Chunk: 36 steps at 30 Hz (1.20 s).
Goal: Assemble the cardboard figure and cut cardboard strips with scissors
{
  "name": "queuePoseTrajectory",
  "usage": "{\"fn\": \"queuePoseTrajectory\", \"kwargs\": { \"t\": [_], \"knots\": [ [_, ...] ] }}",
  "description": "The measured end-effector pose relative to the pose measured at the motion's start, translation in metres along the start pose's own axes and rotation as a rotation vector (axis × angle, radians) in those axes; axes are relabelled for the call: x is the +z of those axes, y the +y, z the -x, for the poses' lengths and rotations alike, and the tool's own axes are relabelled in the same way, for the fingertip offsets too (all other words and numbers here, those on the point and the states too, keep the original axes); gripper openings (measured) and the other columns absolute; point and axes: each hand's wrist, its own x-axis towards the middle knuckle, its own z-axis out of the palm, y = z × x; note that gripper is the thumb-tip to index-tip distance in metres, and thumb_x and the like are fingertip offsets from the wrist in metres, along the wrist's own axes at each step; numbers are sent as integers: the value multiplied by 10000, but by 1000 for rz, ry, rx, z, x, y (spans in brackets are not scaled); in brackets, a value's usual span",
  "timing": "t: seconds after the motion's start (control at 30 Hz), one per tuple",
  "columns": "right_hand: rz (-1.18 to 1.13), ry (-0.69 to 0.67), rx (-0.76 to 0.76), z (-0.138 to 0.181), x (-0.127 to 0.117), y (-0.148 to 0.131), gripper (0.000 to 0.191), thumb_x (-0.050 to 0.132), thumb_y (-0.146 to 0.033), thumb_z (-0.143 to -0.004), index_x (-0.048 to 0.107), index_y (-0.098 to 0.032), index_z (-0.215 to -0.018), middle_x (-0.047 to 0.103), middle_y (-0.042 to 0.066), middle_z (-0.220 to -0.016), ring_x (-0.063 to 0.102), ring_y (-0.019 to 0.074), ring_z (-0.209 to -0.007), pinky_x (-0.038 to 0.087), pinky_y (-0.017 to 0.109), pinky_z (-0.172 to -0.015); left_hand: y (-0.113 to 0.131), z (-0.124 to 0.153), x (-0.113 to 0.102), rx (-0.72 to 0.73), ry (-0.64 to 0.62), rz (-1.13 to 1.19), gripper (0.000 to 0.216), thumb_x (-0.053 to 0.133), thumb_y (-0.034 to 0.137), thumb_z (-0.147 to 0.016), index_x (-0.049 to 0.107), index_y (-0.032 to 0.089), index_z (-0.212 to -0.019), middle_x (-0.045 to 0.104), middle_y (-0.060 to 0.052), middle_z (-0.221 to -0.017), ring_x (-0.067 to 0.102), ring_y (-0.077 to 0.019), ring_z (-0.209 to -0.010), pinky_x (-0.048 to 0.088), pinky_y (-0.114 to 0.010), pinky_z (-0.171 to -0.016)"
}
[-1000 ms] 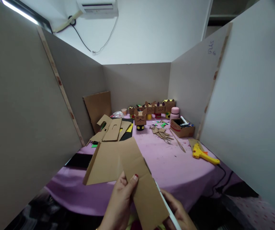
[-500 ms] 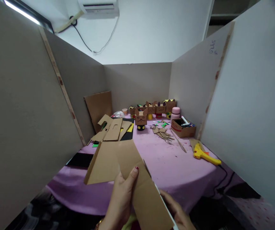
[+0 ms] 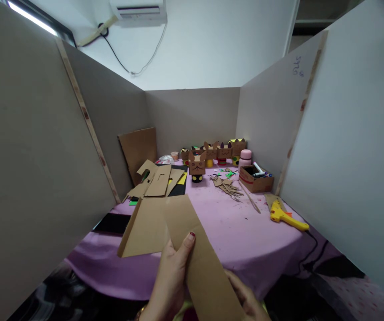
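A long strip of brown cardboard [image 3: 198, 263] slants from the table's middle down to the bottom edge of the picture. My left hand [image 3: 172, 276] grips it from the left, thumb with a red nail pressed on top. Under the strip's lower right side sits my right hand [image 3: 245, 298], fingers curled beneath it. A second cardboard sheet [image 3: 145, 227] lies flat on the purple tablecloth [image 3: 245, 232], partly under the strip.
Grey partition boards wall in the table on three sides. Cardboard offcuts [image 3: 157, 180] lie left; small cardboard animal figures [image 3: 197, 167] stand at the back. A cardboard box with markers [image 3: 255, 178], a pink jar [image 3: 244, 157], scraps [image 3: 227, 185] and a yellow glue gun [image 3: 283, 216] are to the right.
The strip has slid down and right, so the white edge seen under it before is covered. My left thumb has crept slightly up along it.
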Motion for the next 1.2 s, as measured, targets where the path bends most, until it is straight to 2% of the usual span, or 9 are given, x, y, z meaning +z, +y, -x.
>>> {"fn": "queuePoseTrajectory", "kwargs": {
  "t": [0.17, 0.33, 0.4, 0.53, 0.77, 0.9, 1.07, 1.2],
  "knots": [
    [-18, 14, -13, 2, -3, -16, 825, 663, -651, -539, 467, -285, -1253, 502, 77, -1328, 385, 297, -1257, 322, 379, -1019, -1, -2, -2, -15, 28, -9, 474, 656, 295, -710, 482, 208, -1143, 700, -109, -961, 682, -222, -771, 545, -303, -621],
    [93, 34, 15, 0, 3, -38, 724, 607, -592, -669, 443, -248, -1285, 503, 96, -1326, 389, 279, -1257, 316, 372, -1026, -4, 0, -2, -28, -2, -25, 464, 649, 310, -715, 496, 192, -1138, 699, -116, -961, 682, -219, -764, 543, -295, -614],
    [109, 42, 2, -1, 4, -41, 740, 590, -613, -668, 440, -240, -1289, 511, 101, -1317, 404, 283, -1245, 321, 372, -1024, -4, 1, -2, -20, -1, -15, 470, 648, 305, -717, 492, 201, -1147, 696, -109, -977, 682, -213, -768, 543, -291, -623],
    [111, 2, 42, -1, 2, -37, 828, 568, -675, -628, 416, -225, -1307, 476, 112, -1348, 357, 294, -1274, 292, 376, -1041, -3, 1, -2, -8, 22, -12, 464, 657, 294, -709, 502, 201, -1137, 701, -101, -967, 683, -206, -757, 543, -282, -623],
    [194, -41, 2, 0, -1, -34, 748, 540, -602, -716, 372, -218, -1336, 473, 111, -1352, 320, 284, -1295, 265, 395, -1051, -1, 4, -1, 5, 6, -38, 474, 645, 302, -721, 485, 194, -1154, 715, -92, -902, 684, -207, -738, 546, -283, -620],
    [248, -25, -23, 1, -3, -30, 717, 532, -565, -743, 351, -224, -1348, 442, 94, -1378, 284, 281, -1311, 230, 399, -1063, -3, 5, 1, 15, -24, -41, 516, 633, 323, -729, 449, 190, -1192, 701, -104, -962, 682, -211, -749, 546, -286, -610],
    [247, -17, -67, 0, -8, -18, 725, 540, -568, -728, 377, -208, -1335, 500, 106, -1330, 367, 315, -1263, 308, 408, -1024, -4, 5, 1, 9, -16, -46, 509, 630, 334, -730, 451, 195, -1186, 691, -111, -997, 683, -203, -735, 542, -279, -600],
    [248, -10, -86, 0, -8, -10, 742, 562, -571, -703, 397, -193, -1319, 565, 118, -1263, 433, 332, -1214, 365, 403, -981, -5, 5, 0, -3, 2, -50, 458, 632, 345, -727, 479, 183, -1127, 702, -108, -948, 683, -204, -724, 541, -275, -583]
  ]
}}
